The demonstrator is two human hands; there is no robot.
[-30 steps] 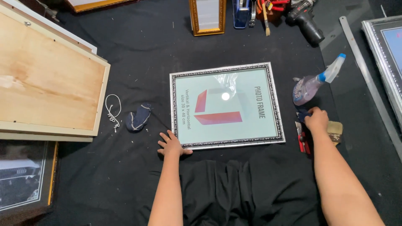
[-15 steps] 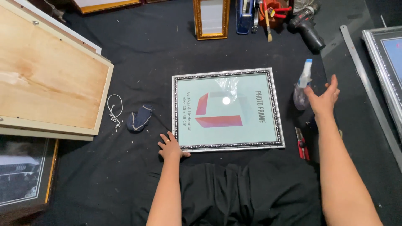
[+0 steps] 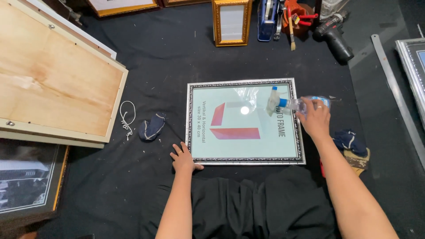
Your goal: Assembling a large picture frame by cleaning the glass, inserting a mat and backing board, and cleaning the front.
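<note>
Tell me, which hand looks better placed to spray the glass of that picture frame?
The right hand, probably. It already holds the spray bottle over the picture frame, nozzle pointing in across the glass. The left hand lies flat at the frame's lower left corner, as if steadying it.

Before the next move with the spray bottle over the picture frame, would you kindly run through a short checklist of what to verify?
1. Spray bottle held firmly: ok, the right hand is wrapped around its body.
2. Nozzle aimed at the glass: ok, the white spray head points over the silver picture frame.
3. Frame steadied: ok, the left hand rests at its lower left corner.
4. Frame lying flat on the black cloth: ok.
5. Cloth for wiping within reach: ok, a dark blue rag lies left of the frame, another lies right of it.
6. Liquid left in the bottle: cannot tell.
</note>
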